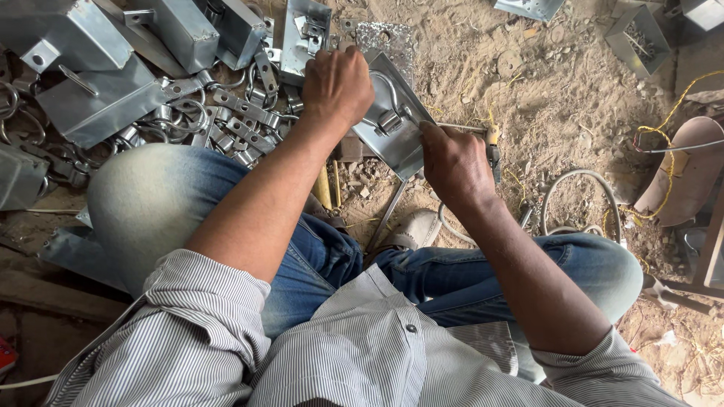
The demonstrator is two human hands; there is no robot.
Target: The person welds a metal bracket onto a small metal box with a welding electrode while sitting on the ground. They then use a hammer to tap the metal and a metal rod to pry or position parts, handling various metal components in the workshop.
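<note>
My left hand point(337, 84) is closed over the top edge of a shiny galvanised metal plate point(395, 139) that carries a ring handle and a small clamp. The plate stands tilted on the sandy ground in front of my knees. My right hand point(452, 162) grips a thin rod-like tool with a yellow part point(492, 136), its tip against the plate near the clamp. Both forearms reach out over my blue jeans.
Folded galvanised boxes point(98, 102) and a heap of metal rings and strap brackets point(226, 113) lie to the left. More metal boxes point(637, 38) sit at the far right. A grey hose point(581, 177), yellow wire point(664, 136) and a curved brown piece point(690, 169) lie on the right.
</note>
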